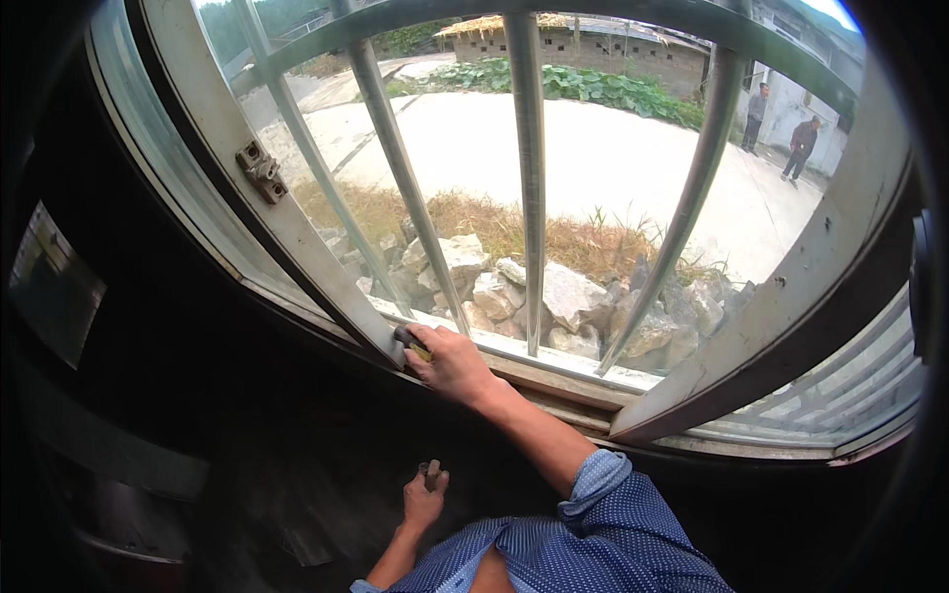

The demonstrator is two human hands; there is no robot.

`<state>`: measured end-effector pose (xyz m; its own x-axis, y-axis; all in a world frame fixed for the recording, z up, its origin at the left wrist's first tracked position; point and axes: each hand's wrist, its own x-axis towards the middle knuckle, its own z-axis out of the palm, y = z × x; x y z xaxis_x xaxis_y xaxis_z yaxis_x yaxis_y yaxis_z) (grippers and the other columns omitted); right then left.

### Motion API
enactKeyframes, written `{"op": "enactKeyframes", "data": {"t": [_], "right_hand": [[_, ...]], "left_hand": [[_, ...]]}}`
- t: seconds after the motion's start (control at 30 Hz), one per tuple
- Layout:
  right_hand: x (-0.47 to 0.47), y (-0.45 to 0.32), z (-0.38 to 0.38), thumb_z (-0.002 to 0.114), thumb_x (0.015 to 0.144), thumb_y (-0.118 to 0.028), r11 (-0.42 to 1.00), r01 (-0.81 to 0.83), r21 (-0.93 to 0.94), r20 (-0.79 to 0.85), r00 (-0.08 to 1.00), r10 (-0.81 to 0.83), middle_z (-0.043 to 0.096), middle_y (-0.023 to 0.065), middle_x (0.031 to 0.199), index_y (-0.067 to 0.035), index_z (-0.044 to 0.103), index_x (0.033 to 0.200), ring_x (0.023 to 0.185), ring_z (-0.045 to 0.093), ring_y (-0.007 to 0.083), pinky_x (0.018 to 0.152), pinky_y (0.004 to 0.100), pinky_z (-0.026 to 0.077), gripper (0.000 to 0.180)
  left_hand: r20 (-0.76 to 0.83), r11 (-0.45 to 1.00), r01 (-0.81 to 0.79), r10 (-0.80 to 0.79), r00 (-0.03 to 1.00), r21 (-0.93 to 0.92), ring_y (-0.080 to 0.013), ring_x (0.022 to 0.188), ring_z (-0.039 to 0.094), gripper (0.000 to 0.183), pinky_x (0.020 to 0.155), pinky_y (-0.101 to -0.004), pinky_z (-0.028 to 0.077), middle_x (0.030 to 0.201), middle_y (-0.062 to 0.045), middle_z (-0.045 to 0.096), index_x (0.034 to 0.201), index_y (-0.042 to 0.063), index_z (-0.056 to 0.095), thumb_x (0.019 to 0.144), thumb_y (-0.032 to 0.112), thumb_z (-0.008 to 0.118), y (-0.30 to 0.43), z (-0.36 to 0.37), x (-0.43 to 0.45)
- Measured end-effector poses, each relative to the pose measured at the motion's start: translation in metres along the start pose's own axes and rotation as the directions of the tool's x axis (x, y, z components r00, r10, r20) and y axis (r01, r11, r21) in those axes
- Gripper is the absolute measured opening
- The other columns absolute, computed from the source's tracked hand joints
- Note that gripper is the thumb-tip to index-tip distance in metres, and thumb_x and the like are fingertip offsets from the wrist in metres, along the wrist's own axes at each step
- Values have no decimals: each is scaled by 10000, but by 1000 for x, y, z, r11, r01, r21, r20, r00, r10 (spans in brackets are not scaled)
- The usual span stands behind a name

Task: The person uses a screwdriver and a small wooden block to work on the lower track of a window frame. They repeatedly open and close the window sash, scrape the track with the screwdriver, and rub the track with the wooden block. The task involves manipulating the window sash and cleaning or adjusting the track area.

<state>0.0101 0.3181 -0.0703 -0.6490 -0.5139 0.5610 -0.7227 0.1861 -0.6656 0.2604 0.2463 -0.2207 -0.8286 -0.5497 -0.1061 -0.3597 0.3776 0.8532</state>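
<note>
My right hand (454,365) reaches out to the lower corner of a sliding window's pale frame (326,289). Its fingers are closed around a small dark and yellow object (412,344), which lies against or very near the frame's foot; exactly what it is stays partly hidden by the fingers. Below, in the shade, my left hand (422,502) is raised with a small object (431,474), dark and tan, gripped between thumb and fingers. A worn metal latch (262,172) is fixed on the window frame farther up. The window track (563,393) runs right from my right hand.
Metal security bars (528,185) stand just outside the opening. A second window frame (771,296) rises on the right. Beyond are rough rocks (574,296), dry grass, and a pale concrete yard (593,148), with two people at the far right. Deep shadow hides most of the indoor side.
</note>
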Motion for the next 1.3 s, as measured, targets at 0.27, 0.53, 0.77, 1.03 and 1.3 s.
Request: {"op": "enactKeyframes", "data": {"t": [0.27, 0.53, 0.77, 1.03, 1.3], "right_hand": [[-47, -23, -20, 700, 903, -190, 987, -119, 104, -124, 983, 132, 671, 239, 908, -20, 595, 1247, 825, 672, 418, 720, 475, 550, 398], [-170, -47, -43, 751, 903, -147, 939, -216, 266, -40, 971, 235, 680, 206, 1067, 33, 589, 1285, 879, 712, 286, 742, 331, 574, 453], [-188, -65, -8, 734, 925, -203, 953, -185, 239, 138, 978, 155, 648, 168, 970, 23, 526, 1338, 749, 694, 297, 621, 342, 581, 515], [-177, -83, 41, 715, 934, -269, 933, -308, 187, 259, 931, 255, 660, 168, 1053, -11, 524, 1343, 813, 713, 335, 651, 361, 604, 520], [-171, -93, 41, 705, 950, -272, 894, -408, 183, 229, 902, 365, 684, 170, 1008, -3, 538, 1299, 806, 721, 280, 694, 343, 589, 471]], "left_hand": [[-10, 999, 49, -49, 999, 14, -244, 787, 724, 261, 720, -355, 552, 820, -143, 722, 985, -24, 682, 938, 231, 713, 23, -8, -17], [-3, 856, -107, 122, 993, -506, -129, 759, 618, 329, 753, -280, 506, 794, -50, 644, 1021, -20, 607, 1005, 306, 649, 58, -7, -10], [-12, 757, -133, 162, 987, -640, -119, 972, 545, 489, 887, -300, 434, 1079, -52, 606, 1087, 11, 623, 952, 477, 691, 77, -15, 10], [59, 782, 6, 40, 997, -624, -112, 852, 566, 369, 789, -283, 477, 948, -40, 593, 1079, 38, 453, 950, 248, 728, 44, -58, 26], [98, 830, -130, 215, 972, -542, -97, 760, 604, 310, 694, -261, 495, 843, -21, 641, 1073, -5, 637, 954, 266, 731, 49, -87, 51]]}}
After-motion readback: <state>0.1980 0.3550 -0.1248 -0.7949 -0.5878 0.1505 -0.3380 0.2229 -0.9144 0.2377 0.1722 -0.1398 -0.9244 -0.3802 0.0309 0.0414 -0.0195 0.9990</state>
